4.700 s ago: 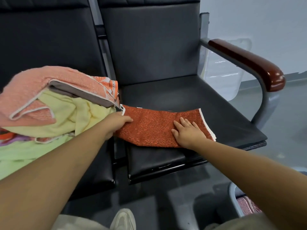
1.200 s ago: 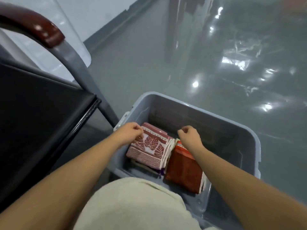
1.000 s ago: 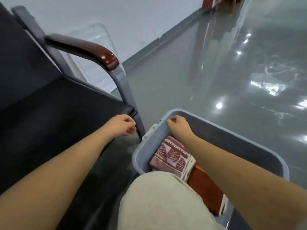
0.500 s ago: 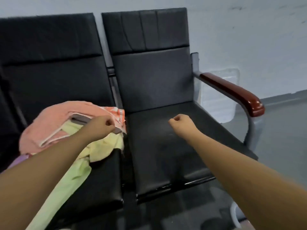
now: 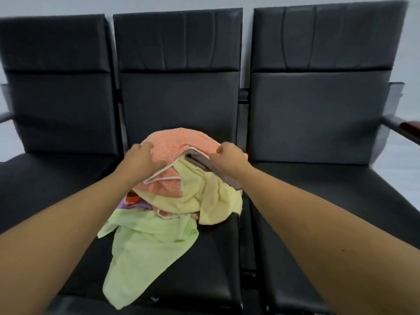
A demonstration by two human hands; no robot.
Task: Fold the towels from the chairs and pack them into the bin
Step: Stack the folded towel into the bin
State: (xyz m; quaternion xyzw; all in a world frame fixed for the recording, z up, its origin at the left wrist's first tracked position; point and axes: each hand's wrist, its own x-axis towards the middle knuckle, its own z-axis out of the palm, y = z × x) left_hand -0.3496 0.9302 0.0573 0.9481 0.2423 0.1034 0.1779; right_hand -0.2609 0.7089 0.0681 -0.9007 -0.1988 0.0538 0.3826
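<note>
Chairs: three black padded seats in a row against a pale wall point(image 5: 411, 42), namely left chair point(image 5: 56, 98), middle chair point(image 5: 204, 269) and right chair point(image 5: 318, 110).
Armrest point(image 5: 409, 130): brown-topped, at the far right edge of the row.
Pile point(image 5: 181, 189): unfolded towels heaped on the middle chair's seat, reaching from near the backrest to the front edge.
Pink towel point(image 5: 181, 142): salmon terry with a pale hem; it is the topmost layer, domed over the heap, with one corner folded down toward the front.
Brown towel point(image 5: 200, 162): a dull grey-brown band showing from under the pink towel's right side and running down beneath the right wrist.
Yellow towel point(image 5: 204, 196): pale and crumpled, below the pink and brown ones, hanging to the pile's right front.
Green towel point(image 5: 145, 251): light green and the lowest, spread loosely with one long corner trailing to the seat's front edge.
Patterned cloth point(image 5: 134, 200): a purple and orange scrap showing at the pile's left, mostly buried.
Left hand point(image 5: 141, 158): set on the pink towel's left side, fingers curled into the cloth, grasping it.
Right hand point(image 5: 229, 155): at the pink towel's right edge, fingers bent and pinching that hem just above the brown towel.
</note>
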